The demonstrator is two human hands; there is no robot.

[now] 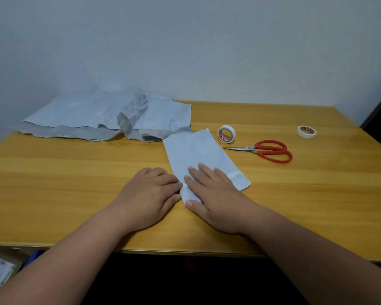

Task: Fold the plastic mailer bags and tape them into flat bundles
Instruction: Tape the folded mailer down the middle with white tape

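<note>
right hand (216, 195) flat, fingers straight, pressing folded mailer (198, 154) on table (75, 172); no grip. left hand (151, 195) touches its left edge, fingers slightly bent, holding nothing.

My wooden table (75, 172) carries a folded mailer strip (198, 150) lying flat near its middle, with my hands resting on the wood and the strip. Crumpled mailer bags (110, 115) lie at the far left. Two tape rolls (226, 134) (306, 131) and red-handled scissors (266, 150) lie to the right.
</note>
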